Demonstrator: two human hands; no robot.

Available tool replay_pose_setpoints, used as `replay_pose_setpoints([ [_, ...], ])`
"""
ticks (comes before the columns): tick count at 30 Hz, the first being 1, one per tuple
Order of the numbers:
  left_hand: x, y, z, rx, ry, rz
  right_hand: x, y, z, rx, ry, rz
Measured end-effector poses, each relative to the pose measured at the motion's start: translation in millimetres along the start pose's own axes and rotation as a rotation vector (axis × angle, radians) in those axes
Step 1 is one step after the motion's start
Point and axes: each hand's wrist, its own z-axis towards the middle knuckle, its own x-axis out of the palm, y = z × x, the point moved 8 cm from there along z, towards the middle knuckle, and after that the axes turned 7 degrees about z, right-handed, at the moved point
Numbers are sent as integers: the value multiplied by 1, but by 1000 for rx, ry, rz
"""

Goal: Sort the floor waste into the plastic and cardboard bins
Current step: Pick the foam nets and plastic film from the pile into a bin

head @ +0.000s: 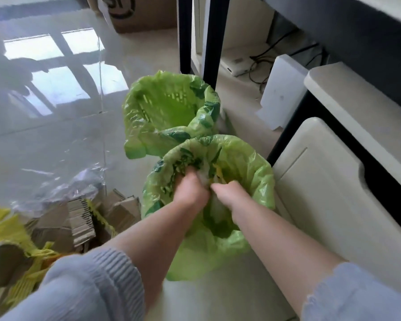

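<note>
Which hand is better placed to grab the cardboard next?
Probably the left hand: the cardboard lies on its side. The right hand would have to cross over. Both are in the near bin.

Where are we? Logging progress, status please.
Both hands, left hand and right hand, pressing plastic waste into near bin. Far bin looks empty. Cardboard pile unsorted on floor.

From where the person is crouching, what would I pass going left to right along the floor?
Yellow plastic bag → pile of cardboard scraps → near green-lined bin, both hands inside → white cabinet.
</note>
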Motion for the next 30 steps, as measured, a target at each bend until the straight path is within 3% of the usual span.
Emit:
replay_pose_setpoints([
  [6,-19,-14,-22,139,121,45,-20,11,-21,-34,65,158],
  [14,-115,-8,-113,320,14,-175,-41,55,-141,-208,52,132],
  [18,-178,42,-179,306,-67,-245,-10,77,-216,-343,100,94],
  [25,-296,185,-307,163,-366,-330,81,123,-347,-605,233,-70],
  [30,-319,275,-374,41,-469,-399,148,101,-395,-645,284,-226],
])
